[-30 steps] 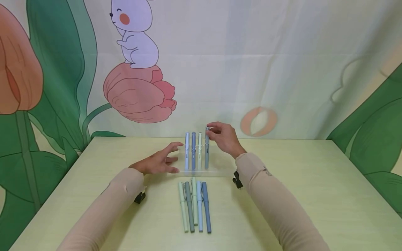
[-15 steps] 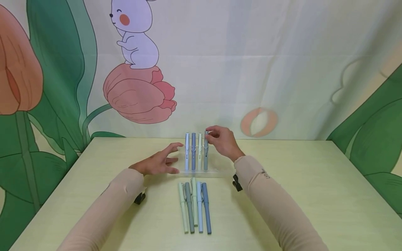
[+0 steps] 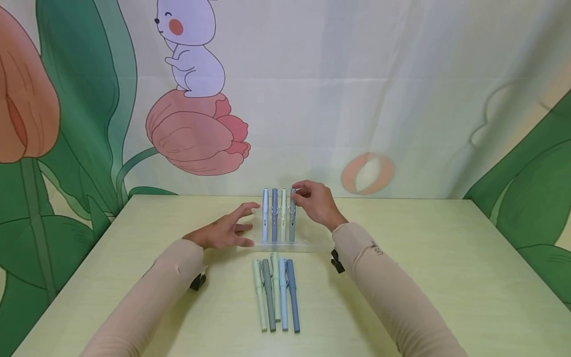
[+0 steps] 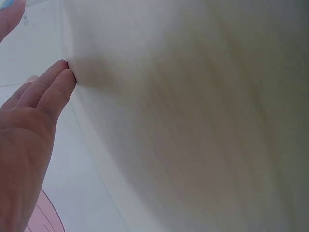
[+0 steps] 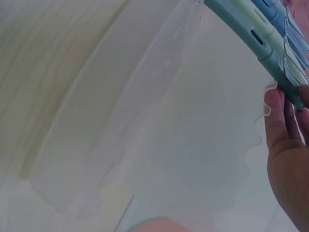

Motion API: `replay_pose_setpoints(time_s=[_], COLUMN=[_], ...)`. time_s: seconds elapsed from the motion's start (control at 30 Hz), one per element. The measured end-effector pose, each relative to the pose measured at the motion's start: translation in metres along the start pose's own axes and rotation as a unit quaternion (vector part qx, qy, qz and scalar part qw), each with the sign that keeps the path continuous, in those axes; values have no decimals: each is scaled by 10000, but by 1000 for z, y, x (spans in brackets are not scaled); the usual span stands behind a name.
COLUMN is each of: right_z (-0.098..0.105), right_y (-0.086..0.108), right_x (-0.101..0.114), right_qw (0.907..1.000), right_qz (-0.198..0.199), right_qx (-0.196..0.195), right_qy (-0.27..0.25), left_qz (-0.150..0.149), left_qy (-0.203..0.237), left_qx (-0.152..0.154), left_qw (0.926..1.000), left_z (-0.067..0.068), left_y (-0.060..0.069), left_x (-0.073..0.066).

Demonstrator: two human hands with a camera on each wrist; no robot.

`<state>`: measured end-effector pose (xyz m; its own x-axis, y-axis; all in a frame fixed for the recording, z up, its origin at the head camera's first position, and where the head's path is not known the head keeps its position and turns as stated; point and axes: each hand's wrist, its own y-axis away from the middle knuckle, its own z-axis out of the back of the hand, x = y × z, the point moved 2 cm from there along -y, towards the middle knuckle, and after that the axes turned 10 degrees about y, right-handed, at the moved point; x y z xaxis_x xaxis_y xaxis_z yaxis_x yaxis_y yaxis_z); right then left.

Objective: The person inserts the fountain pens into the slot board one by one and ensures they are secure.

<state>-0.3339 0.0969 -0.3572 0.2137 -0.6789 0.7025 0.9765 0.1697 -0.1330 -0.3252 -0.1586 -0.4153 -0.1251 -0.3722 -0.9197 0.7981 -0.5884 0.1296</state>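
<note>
A clear pen stand (image 3: 314,246) holds several capped pens upright in a row. From left they are a lavender pen (image 3: 265,218), a slate-blue pen (image 3: 274,218), a pale green pen (image 3: 283,220) and a grey-green pen (image 3: 292,225). My right hand (image 3: 317,201) pinches the cap top of the grey-green pen, which stands in the row; the right wrist view shows the hand (image 5: 287,140) behind the stand's notched upper edge. At the stand's left side, my left hand (image 3: 227,229) has its fingers spread and holds no pen. Whether it touches the stand is unclear.
In front of the stand, several capped pens (image 3: 276,292) in greens and blues lie side by side on the pale yellow table (image 3: 424,277). Behind the table's back edge hangs a curtain (image 3: 294,99) printed with flowers and a rabbit.
The grey-green pen has moved down and slightly left with my right hand, now level with the other standing pens. My left hand and the lying pens have stayed in place.
</note>
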Motion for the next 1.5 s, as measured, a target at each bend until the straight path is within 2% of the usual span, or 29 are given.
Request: replay_pose_setpoints(time_s=[0.43,0.8,1.5], right_z=[1,4,8], right_y=[-1,0,2], right_x=[0,1,0], right_qw=[9998,9997,9995], right_qz=[89,97,223], right_qx=[-24,42,72], right_qy=[198,208,213], left_qz=[-43,6,-112], left_qy=[39,20,139], left_qx=[48,26,87], left_qw=[10000,10000,9998], left_z=[0,0,-1], left_y=[1,1,2], left_x=[-3,-3,-3])
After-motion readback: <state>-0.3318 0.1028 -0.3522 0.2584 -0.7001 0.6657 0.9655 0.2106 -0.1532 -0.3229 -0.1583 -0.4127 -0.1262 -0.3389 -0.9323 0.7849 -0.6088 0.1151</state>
